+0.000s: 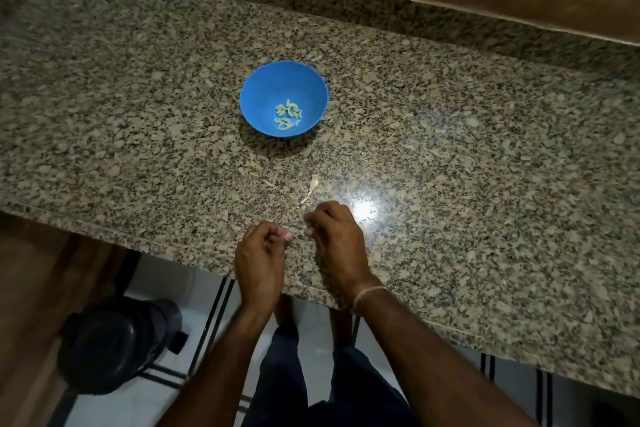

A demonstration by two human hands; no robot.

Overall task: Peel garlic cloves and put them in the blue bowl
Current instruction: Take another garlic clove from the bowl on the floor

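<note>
Both hands are hovering over the near edge of the granite bench [450,149]. The left hand [259,256] is curling tight, pinching a small pinkish garlic clove [286,236] at its fingertips. The right hand [334,234] is curling just beside it, apart from it; whether it is gripping anything, I cannot tell. Loose skin [312,184] is lying just beyond the knuckles. Farther back, the blue bowl [263,87] is sitting upright, holding the peeled cloves [288,114].

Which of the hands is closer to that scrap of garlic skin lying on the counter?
Right. The right hand sits just short of the skin scrap, on the person's side of it; the left hand is farther back and off to its left.
</note>
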